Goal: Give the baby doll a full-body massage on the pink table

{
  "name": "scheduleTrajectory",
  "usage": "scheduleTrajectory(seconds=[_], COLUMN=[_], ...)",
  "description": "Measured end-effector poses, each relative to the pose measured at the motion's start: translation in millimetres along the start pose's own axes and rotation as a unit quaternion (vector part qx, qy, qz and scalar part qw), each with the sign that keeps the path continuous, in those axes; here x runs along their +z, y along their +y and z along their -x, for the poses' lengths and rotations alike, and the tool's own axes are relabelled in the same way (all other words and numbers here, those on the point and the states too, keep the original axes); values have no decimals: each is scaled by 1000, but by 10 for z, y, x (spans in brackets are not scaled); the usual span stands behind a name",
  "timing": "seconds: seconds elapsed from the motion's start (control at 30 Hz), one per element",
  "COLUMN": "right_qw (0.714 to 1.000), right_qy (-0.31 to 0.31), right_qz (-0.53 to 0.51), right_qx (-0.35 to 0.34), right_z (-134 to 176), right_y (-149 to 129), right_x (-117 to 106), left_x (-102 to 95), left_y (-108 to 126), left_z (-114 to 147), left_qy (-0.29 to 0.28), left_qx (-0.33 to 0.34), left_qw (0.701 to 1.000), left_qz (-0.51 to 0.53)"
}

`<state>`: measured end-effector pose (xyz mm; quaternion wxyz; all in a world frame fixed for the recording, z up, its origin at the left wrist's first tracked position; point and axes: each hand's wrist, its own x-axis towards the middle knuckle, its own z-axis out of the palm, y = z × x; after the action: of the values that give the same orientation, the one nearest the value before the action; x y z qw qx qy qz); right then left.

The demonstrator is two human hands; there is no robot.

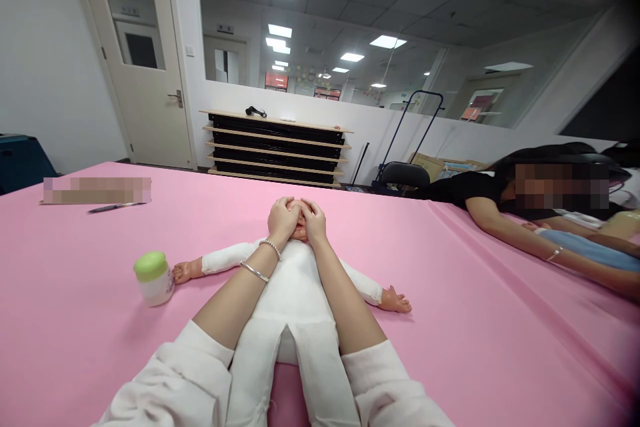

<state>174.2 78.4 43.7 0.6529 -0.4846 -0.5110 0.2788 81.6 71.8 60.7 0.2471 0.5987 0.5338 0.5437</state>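
Pink table is bearing doll, capped jar | left hand, right hand are cupping doll's face, half-curled, grip unclear | contact made, letting-go outstanding

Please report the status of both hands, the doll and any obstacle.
Left hand, right hand: both on doll, covering its face. Doll lies face up, arms spread. Jar beside doll, clear of both hands.
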Motion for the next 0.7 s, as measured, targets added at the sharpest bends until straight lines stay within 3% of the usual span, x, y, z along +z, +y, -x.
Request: scheduleTrajectory(seconds=[0.27,0.57,0.7], right_qw=[1000,1000,1000], right_qy=[23,-7,-1], right_qz=[5,-5,-2], right_qx=[16,-7,2], right_z=[-46,20,0], right_y=[42,-35,-23], right_x=[8,-7,1], left_x=[4,-6,-1], left_y=[-3,-1,-2], left_z=[-9,3,-3], left_qy=[2,4,-1], left_qx=[-39,12,-6], left_qw=[999,1000,1000], left_qz=[23,-5,10])
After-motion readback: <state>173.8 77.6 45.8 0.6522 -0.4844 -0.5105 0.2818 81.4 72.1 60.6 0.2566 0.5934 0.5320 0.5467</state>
